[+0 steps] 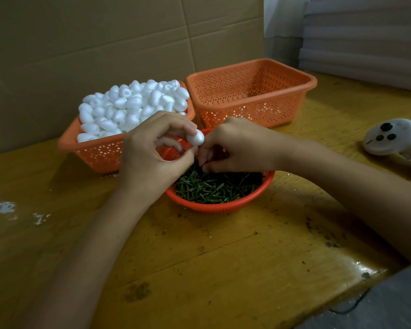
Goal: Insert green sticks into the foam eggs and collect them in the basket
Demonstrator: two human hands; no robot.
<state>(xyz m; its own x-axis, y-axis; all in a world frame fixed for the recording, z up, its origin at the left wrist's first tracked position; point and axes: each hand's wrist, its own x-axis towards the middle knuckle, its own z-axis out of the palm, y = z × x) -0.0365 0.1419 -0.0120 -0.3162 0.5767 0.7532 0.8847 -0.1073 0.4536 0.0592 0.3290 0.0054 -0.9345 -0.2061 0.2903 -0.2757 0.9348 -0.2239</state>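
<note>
My left hand (152, 148) pinches a white foam egg (195, 138) between thumb and fingers, above the round orange bowl (214, 206) filled with green sticks (214, 188). My right hand (237, 146) is closed right beside the egg, its fingertips pressed together under it on a small dark stick that is mostly hidden. A rectangular orange basket (97, 150) heaped with foam eggs (131, 105) stands at the back left. A second orange basket (252, 91) stands at the back right with nothing visible inside.
A white handheld controller (392, 138) lies on the wooden table at the right. Cardboard sheets form a wall behind the baskets. White foam crumbs (3, 207) are scattered at the left. The table's edge runs along the lower right, with a cable below.
</note>
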